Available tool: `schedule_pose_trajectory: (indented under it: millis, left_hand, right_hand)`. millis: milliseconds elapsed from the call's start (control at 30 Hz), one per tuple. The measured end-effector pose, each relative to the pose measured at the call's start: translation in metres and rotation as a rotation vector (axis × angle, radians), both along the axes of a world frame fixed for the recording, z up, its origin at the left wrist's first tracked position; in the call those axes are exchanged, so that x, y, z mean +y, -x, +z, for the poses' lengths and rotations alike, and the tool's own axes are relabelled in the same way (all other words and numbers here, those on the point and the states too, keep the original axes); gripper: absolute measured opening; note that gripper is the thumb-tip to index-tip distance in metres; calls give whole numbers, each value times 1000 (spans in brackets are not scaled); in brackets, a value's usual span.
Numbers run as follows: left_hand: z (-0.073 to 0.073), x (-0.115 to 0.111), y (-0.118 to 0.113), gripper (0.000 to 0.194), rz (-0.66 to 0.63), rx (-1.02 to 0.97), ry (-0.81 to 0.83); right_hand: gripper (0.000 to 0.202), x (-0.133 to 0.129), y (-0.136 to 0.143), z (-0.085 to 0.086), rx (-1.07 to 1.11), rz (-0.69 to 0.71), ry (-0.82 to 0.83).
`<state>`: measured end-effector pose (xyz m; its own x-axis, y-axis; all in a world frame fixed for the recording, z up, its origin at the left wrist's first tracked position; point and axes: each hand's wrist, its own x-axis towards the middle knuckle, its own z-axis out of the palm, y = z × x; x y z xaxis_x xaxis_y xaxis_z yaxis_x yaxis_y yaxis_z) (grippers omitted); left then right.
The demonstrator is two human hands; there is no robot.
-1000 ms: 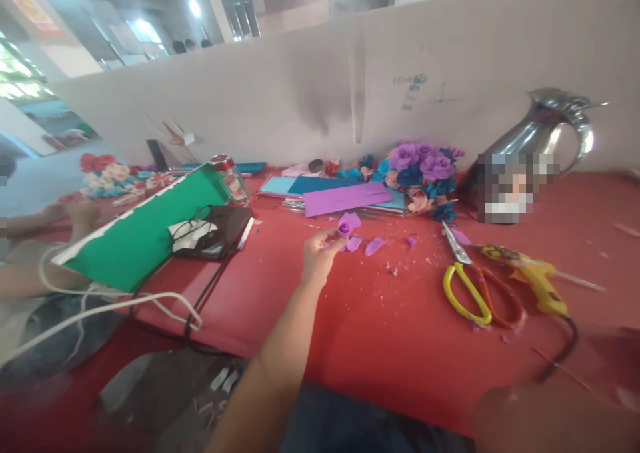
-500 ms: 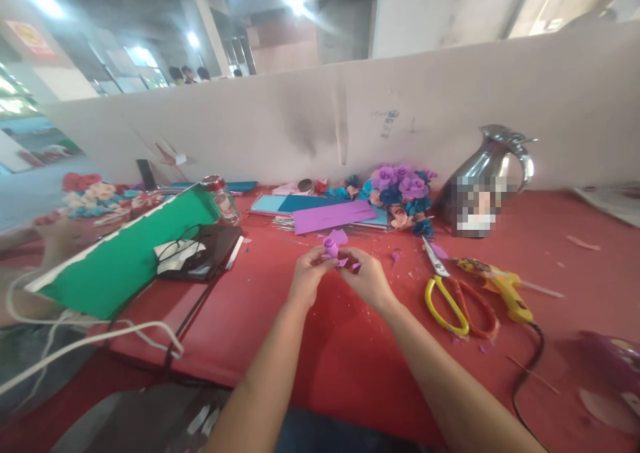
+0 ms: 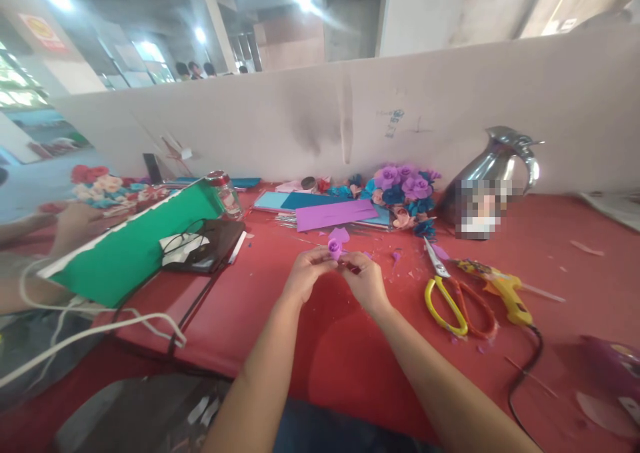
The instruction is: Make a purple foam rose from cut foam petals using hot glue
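Note:
Over the red table, a small rolled purple paper flower (image 3: 335, 247) stands upright in the fingers of my left hand (image 3: 303, 274), which pinch its base. My right hand (image 3: 367, 281) is closed in a pinch at the flower's lower right side, its fingertips against the purple paper. The flower's base is partly hidden by the fingers. Just behind it lies a loose purple petal (image 3: 342, 234), and beyond that purple paper sheets (image 3: 335, 215) rest on blue ones.
On the right are scissors (image 3: 447, 303), a yellow glue gun (image 3: 507, 293) with a cord, and a steel jug (image 3: 493, 166). Finished paper flowers (image 3: 405, 185) are heaped behind. Left are a green board (image 3: 135, 256), a glass jar (image 3: 227, 196), glasses and another person's arm (image 3: 75, 230).
My right hand has moved in against the flower, and the paper bits that showed between my hands are now mostly out of sight. The view has shifted slightly.

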<state>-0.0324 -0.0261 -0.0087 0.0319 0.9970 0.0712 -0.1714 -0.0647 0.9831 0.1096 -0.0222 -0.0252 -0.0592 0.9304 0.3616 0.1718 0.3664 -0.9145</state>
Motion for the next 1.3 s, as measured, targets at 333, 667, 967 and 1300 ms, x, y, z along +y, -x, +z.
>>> schedule_pose_trajectory:
  millis: [333, 667, 967, 1300]
  left_hand:
    - [6, -3, -6, 22, 30, 117, -171]
    - [3, -2, -6, 21, 51, 48, -114]
    - [-1, 0, -5, 20, 146, -54, -38]
    - [-7, 4, -3, 24, 87, 382, -166]
  right_hand:
    - [19, -6, 0, 1, -45, -63, -139]
    - [18, -6, 4, 1, -5, -57, -172]
    - [20, -13, 4, 11, 34, -52, -109]
    - [30, -6, -7, 28, 313, 61, 210]
